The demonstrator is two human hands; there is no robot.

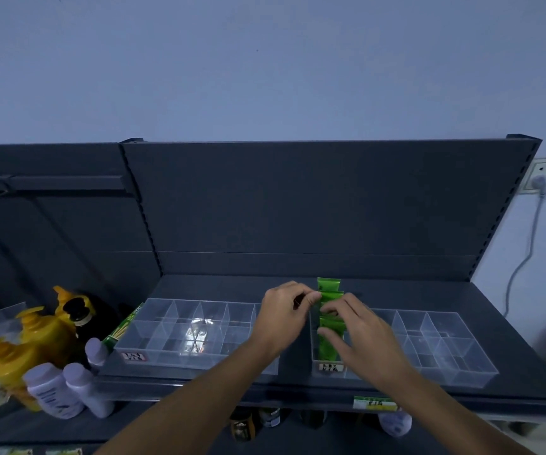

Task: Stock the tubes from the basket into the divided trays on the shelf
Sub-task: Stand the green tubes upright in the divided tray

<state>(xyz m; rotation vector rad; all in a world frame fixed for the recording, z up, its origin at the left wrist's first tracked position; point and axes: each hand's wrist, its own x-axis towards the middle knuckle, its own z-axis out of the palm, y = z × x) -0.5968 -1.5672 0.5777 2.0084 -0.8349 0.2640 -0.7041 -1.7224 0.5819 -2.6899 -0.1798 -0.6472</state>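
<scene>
Left hand (pixel 284 310) pinches, right hand (pixel 363 326) grips, flat green plastic tubes (pixel 329 343) standing in the end column of the right clear divided tray (pixel 445 362) on the dark shelf (pixel 511 323). Early stage, apparently: other compartments and the left clear tray (pixel 166 349) hold none.

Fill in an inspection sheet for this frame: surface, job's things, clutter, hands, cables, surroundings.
Surface: dark shelf carrying two clear divided trays, left tray and right tray.
Job's things: green tubes stand in the right tray's leftmost column; basket not in view.
Clutter: yellow pump bottles, dark bottle, pale bottles and green box, left of the trays.
Hands: left hand pinches a tube's top edge; right hand has its fingers curled on the tubes lower down.
Cables: one cable hangs from the wall socket, at right.
Surroundings: plain wall; price tag on the shelf edge; lower bottles beneath.
</scene>
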